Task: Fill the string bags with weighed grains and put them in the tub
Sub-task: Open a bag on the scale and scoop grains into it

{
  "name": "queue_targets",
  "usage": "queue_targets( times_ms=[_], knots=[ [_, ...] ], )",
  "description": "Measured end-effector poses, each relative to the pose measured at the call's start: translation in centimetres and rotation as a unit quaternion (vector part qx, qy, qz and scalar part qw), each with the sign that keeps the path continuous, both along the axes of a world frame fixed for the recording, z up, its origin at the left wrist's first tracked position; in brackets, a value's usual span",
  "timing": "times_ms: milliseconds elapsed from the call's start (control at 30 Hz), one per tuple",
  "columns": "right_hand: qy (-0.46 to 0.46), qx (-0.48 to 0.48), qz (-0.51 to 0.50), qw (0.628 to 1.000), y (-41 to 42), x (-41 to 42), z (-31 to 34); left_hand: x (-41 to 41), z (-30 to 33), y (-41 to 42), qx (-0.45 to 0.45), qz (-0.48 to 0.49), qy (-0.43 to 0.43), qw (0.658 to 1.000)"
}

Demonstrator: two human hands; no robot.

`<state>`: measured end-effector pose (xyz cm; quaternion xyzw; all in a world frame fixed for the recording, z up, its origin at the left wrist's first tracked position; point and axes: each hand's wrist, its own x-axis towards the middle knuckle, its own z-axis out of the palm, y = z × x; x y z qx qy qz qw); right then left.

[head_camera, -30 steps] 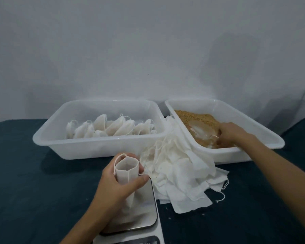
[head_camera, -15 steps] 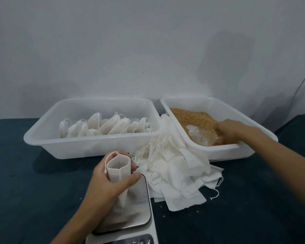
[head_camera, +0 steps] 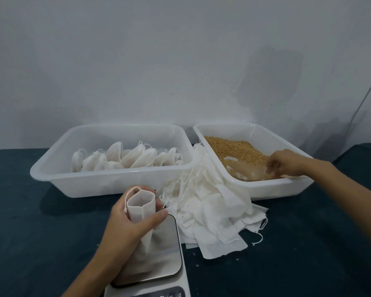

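The string bag (head_camera: pixel 140 205) in my left hand (head_camera: pixel 126 224) stands low and left of centre in the frame, over the steel plate of the scale (head_camera: pixel 156 254). It looks like thin, soft cloth, nearly weightless while empty, and I expect it would fold up if I let go. So I take it high, just under the hem: my fingers and thumb curl round it and keep the mouth spread. Its long axis runs upright, leaning slightly, mouth to the top of the frame and closed tail down on the plate. The drawstring loops out at the mouth's left edge; I judge that to be the place to pull once the bag is full, when it should turn heavier and slump at the bottom.

Just right of the bag lies a loose heap of empty bags (head_camera: pixel 210 213) on the dark table (head_camera: pixel 30 221), spilling against the grain tub (head_camera: pixel 272 189) at right of centre. There my right hand (head_camera: pixel 287 162) pinches a clear scoop (head_camera: pixel 250 169) lying in the brown grains (head_camera: pixel 234 146); the scoop is see-through and hard to make out. The other tub (head_camera: pixel 107 183), upper left of the bag, holds a row of filled bags (head_camera: pixel 129 159).
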<state>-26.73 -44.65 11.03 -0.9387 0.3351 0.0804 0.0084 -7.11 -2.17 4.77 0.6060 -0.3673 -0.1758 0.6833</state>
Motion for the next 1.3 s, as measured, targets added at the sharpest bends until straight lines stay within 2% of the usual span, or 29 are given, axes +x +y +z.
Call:
queue_targets(
  times_ms=[233,533,800,933,1033,1167,1300],
  knots=[
    [-0.098,0.018,-0.007,0.995,0.5,-0.8,-0.3,-0.2,0.0,0.0,0.001,-0.009,-0.012,1.0],
    [-0.187,0.009,0.064,0.98,5.3,1.0,1.4,-0.2,0.0,0.0,0.006,-0.014,-0.01,1.0],
    [-0.211,0.015,0.097,0.972,6.9,2.0,2.5,-0.2,0.0,0.0,0.0,-0.007,-0.007,1.0],
    [-0.16,-0.018,0.023,0.987,4.4,1.2,1.8,-0.3,0.1,0.0,-0.004,-0.007,-0.006,1.0],
    [-0.067,-0.078,-0.035,0.994,2.2,0.6,0.9,-0.4,0.3,0.1,0.001,-0.01,-0.007,1.0],
    [0.03,-0.165,-0.062,0.984,0.7,0.9,-0.7,-0.5,0.3,0.1,0.004,-0.01,-0.01,1.0],
    [0.062,-0.135,-0.038,0.988,0.2,1.4,-1.3,-0.4,0.3,0.1,0.003,-0.015,-0.01,1.0]
  ],
)
